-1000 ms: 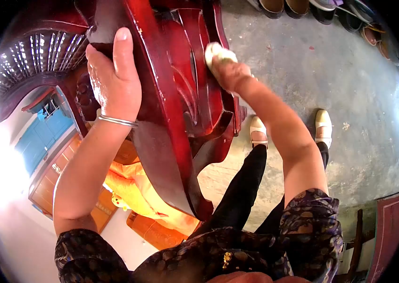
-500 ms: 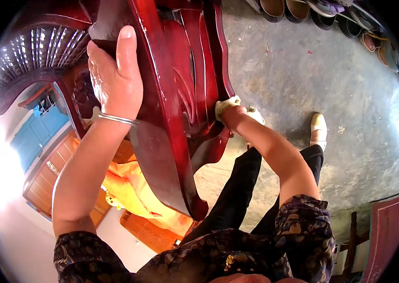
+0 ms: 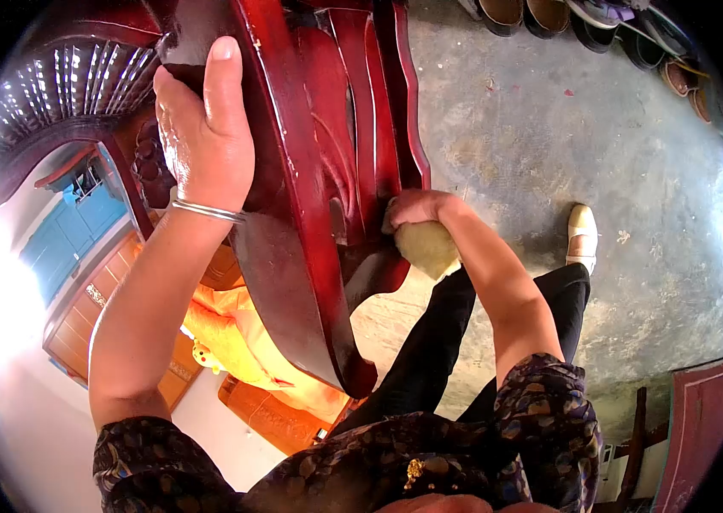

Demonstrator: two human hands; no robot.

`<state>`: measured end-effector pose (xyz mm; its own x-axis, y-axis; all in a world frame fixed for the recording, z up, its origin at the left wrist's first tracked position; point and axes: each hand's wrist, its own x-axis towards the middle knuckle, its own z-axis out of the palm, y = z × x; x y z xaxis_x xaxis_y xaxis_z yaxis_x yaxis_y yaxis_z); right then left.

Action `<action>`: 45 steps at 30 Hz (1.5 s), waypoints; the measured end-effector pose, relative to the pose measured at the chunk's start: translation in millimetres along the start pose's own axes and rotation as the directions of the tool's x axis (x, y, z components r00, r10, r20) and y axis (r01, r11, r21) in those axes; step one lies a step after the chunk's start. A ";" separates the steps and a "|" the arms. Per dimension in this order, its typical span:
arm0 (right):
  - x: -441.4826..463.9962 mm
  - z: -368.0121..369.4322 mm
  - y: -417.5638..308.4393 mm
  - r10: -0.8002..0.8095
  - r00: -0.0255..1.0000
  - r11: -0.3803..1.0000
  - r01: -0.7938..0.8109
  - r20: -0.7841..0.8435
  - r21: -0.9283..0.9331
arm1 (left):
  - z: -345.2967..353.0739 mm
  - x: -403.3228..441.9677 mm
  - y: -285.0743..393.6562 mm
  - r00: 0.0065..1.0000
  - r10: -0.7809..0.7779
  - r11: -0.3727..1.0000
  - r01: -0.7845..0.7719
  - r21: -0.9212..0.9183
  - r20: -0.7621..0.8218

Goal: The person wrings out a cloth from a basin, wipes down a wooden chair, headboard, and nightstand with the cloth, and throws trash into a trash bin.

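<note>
A dark red lacquered wooden chair [image 3: 272,128] with curved edges and carved slats stands tilted in the view, in front of me. My left hand [image 3: 212,141], with a silver bangle at the wrist, is wrapped over a dark wooden part of it, thumb raised along the surface. At the chair's right edge, low on the slatted side, my right hand [image 3: 417,209] is closed on a pale yellowish cloth [image 3: 428,248]. The cloth hangs below the fingers, and the fingertips are partly hidden against the wood.
Several shoes [image 3: 545,15] line the top right of the concrete floor [image 3: 515,128]. An orange cloth [image 3: 250,333] lies behind the chair at lower left. A blue cabinet [image 3: 62,239] is at far left, and a reddish panel [image 3: 703,427] at lower right.
My right hand has moved down along the chair's right edge with the cloth, which now hangs more spread out below it. My left hand stays at nearly the same place.
</note>
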<state>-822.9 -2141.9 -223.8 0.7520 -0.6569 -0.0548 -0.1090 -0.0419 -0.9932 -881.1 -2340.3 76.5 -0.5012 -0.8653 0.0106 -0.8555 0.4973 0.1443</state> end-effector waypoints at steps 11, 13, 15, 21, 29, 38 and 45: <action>-46.9 -1.9 -63.1 0.781 0.597 0.604 -0.647 -0.184 0.464 | -1.8 -3.7 14.2 1.000 0.005 1.000 -0.005 -0.015 -0.005; -25.6 12.7 -51.8 0.822 0.489 0.569 -0.723 -0.291 0.392 | -1.9 -4.5 10.8 1.000 -0.008 1.000 0.008 -0.010 -0.007; -12.1 22.8 -38.3 0.818 0.501 0.573 -0.756 -0.283 0.317 | -2.5 -5.5 13.5 1.000 0.012 0.999 -0.012 -0.046 -0.013; -29.8 -58.2 -26.2 0.597 0.549 0.693 -0.720 -0.585 0.032 | -9.8 1.7 7.0 0.988 0.138 0.985 -0.130 -0.110 0.065; -3.2 1.7 -44.6 0.649 0.718 0.518 -0.659 -0.251 -0.546 | 5.8 -6.4 1.3 0.990 0.111 0.988 -0.101 0.117 -0.085; 13.6 -42.0 -45.2 0.604 0.795 0.792 -0.593 0.048 -0.146 | -5.7 -9.0 20.0 0.982 0.187 0.957 -0.188 -0.220 -0.026; -27.1 -25.6 -62.0 0.419 0.906 0.858 -0.372 -0.062 0.355 | 0.9 0.6 -3.3 0.996 0.056 0.998 -0.055 0.020 -0.063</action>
<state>-853.2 -2140.7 -158.2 0.5951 -0.6595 -0.4593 -0.1427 0.4757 -0.8680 -878.7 -2342.3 75.1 -0.5392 -0.8383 0.0809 -0.8291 0.5453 0.1236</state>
